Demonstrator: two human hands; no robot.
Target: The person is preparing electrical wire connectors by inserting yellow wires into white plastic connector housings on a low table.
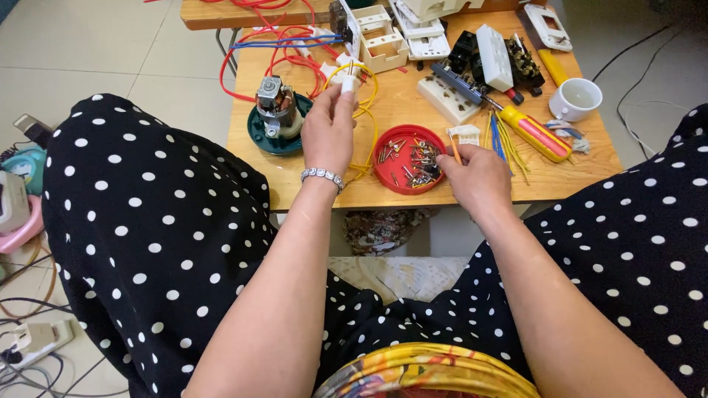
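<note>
We see our left hand (330,131) raised over the low wooden worktop (310,166), its fingers (345,90) pinched shut around a small white plastic connector piece (348,82) from which a loop of yellow insulated wire (369,110) hangs down toward the board; held up like this, the piece sits squarely in our line of sight, which looks like the reason for lifting it clear of the clutter. Our right hand (478,177) rests low at the near edge, its fingers closed on a thin orange-tipped stick-like tool or wire end (454,149), right beside the round red plastic lid (409,158) that serves as a tray for small metal screws and terminals, so the loose bits stay together within easy reach. The white piece is small and blocky, partly hidden by our fingertips, and we cannot tell its exact form. Left of the raised hand stands a small electric motor on a dark green round base (276,118). Further back lie red and blue wires (284,44), white socket housings (383,37), a screwdriver with a yellow and red handle (535,134) and a white ceramic cup (577,98).
</note>
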